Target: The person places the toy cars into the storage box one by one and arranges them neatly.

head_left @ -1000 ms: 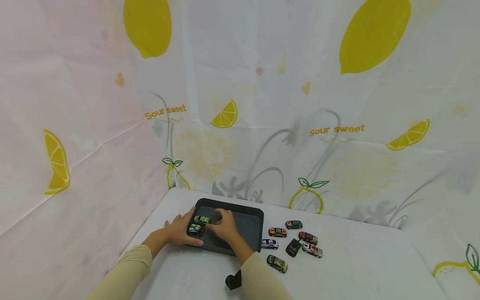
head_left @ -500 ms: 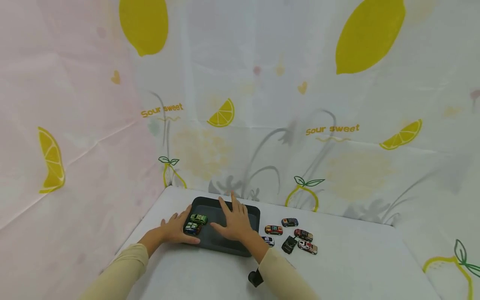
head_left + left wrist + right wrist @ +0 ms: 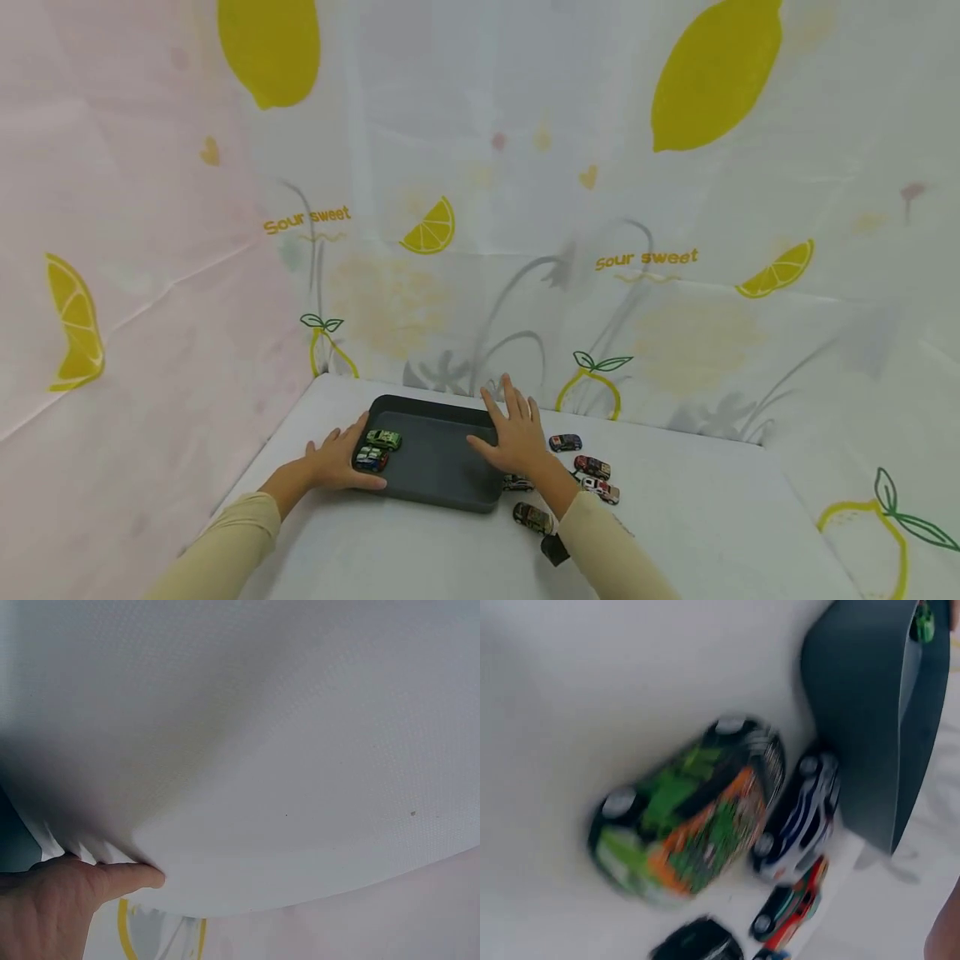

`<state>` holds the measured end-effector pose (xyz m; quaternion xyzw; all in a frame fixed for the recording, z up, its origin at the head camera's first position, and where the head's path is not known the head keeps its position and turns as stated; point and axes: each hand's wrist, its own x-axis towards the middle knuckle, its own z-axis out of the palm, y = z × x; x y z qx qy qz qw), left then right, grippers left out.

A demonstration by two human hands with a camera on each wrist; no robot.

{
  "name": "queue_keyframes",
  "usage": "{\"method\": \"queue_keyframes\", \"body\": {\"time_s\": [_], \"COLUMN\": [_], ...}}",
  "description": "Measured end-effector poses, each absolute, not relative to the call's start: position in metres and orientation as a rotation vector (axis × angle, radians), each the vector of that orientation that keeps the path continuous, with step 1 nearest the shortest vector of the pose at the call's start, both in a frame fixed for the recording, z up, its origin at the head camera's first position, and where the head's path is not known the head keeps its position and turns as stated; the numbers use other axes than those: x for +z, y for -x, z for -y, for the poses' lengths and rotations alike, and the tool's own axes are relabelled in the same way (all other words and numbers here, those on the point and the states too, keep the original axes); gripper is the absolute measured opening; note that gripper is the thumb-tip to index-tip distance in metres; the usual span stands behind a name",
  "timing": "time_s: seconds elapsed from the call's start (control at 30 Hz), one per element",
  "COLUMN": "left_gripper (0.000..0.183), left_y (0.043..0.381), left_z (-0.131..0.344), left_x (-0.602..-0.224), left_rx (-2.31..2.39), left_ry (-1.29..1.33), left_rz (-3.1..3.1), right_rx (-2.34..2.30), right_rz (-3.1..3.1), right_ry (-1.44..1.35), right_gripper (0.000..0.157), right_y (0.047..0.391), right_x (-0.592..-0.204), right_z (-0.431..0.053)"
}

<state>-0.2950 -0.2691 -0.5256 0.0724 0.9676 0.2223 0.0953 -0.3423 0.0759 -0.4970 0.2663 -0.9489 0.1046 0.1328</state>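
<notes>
A dark grey tray (image 3: pixel 442 471) lies on the white table, with a green toy car (image 3: pixel 384 439) and a blue-and-white toy car (image 3: pixel 371 458) side by side at its left end. My left hand (image 3: pixel 333 462) rests against the tray's left side, fingers spread along it and thumb at the front rim. In the left wrist view, that hand (image 3: pixel 60 900) shows by the table surface. Over the tray's right rim hovers my right hand (image 3: pixel 517 437), fingers spread and holding nothing. Beneath its wrist are a white-and-blue toy car (image 3: pixel 799 817) and a green-and-orange one (image 3: pixel 697 817).
More toy cars lie right of the tray: a dark blue one (image 3: pixel 565 442), a dark red one (image 3: pixel 592 467) and a white-and-red one (image 3: pixel 601 490). The right wrist view adds a red car (image 3: pixel 791 904) and a black one (image 3: pixel 697 941). A lemon-print backdrop (image 3: pixel 450 308) stands behind.
My right hand has let go of the green toy car in the tray, spread its fingers and moved right to the tray's right rim. My left hand has stayed at the left side.
</notes>
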Motion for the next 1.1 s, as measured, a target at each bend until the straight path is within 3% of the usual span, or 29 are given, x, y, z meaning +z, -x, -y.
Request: {"method": "queue_keyframes", "body": {"time_s": [0.6, 1.1], "left_gripper": [0.133, 0.132], "left_y": [0.296, 0.294], "left_z": [0.268, 0.266], "left_x": [-0.53, -0.525], "left_rx": [0.637, 0.631], "left_ry": [-0.217, -0.238], "left_rz": [-2.861, -2.871], "right_rx": [0.231, 0.303], "right_rz": [2.853, 2.823], "right_ry": [-0.553, -0.574], "right_gripper": [0.084, 0.073], "right_y": [0.337, 0.308], "right_x": [-0.508, -0.508], "right_z": [-0.168, -0.201]}}
